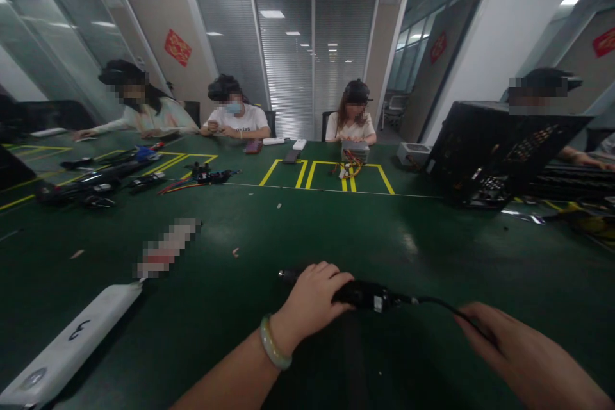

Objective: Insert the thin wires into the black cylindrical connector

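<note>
My left hand [318, 295], with a pale bangle at the wrist, is wrapped over a black corded electric screwdriver [362, 295] lying sideways above the green tabletop. Its tip [283, 275] points left, past my fingers. A black cord [435, 301] runs from its back end to my right hand [502, 339], which is closed around the cord near the right side. My palm hides the middle of the screwdriver.
A white power strip [72, 346] lies at lower left beside a blurred-out item [168, 246]. Black parts and wires [206, 174] are farther left. A black computer case [480, 154] stands at right, near a power supply [414, 154]. Several people sit across the table.
</note>
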### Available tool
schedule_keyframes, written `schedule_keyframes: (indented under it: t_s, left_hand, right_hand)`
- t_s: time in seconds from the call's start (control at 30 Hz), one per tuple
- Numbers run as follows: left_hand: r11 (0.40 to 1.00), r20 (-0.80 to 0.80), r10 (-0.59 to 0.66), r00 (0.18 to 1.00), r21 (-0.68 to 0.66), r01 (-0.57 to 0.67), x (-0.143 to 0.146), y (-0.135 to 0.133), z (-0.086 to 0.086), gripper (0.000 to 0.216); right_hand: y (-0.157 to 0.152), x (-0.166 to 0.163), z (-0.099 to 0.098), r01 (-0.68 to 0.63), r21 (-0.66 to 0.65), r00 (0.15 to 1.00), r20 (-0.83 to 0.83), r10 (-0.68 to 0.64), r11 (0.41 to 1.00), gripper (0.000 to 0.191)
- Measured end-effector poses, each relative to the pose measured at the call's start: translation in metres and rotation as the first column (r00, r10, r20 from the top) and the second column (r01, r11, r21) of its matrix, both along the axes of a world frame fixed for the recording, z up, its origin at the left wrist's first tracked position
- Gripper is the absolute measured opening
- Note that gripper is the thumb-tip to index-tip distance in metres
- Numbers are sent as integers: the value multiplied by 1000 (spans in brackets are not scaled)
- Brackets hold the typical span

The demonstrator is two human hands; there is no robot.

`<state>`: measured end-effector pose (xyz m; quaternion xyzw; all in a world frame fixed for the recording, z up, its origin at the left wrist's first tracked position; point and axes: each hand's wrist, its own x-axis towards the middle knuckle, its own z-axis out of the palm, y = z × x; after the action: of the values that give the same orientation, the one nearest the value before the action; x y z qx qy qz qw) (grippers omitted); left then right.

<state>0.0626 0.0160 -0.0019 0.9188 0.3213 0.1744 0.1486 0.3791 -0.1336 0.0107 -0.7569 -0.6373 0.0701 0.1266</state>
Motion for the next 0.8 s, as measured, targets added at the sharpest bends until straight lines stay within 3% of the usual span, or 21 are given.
schedule_keyframes:
  t_s: [0.13, 0.27, 0.4, 0.53, 0.8]
  left_hand:
    - [984, -57, 175, 983, 51, -172, -25, 28, -5, 36]
    - [966, -77, 252, 965, 73, -247, -39, 45, -12, 37]
    - [961, -95, 274, 957, 68, -268, -40, 46, -16, 39]
    - [969, -70, 244, 967, 65, -240, -35, 43, -17, 48]
    - [991, -40, 72, 997, 112, -67, 7, 36, -7, 45]
  right_hand:
    - [69, -29, 10, -69, -124, 997, -55, 62, 990, 27]
    - [109, -56, -3, -118, -158, 993, -16, 117, 980, 26]
    - [114, -59, -11, -147, -227, 989, -12, 148, 963, 26]
    - [105, -47, 0, -131, -232, 990, -78, 116, 964, 29]
    - [103, -47, 14, -299, -301, 858, -500, 118, 906, 18]
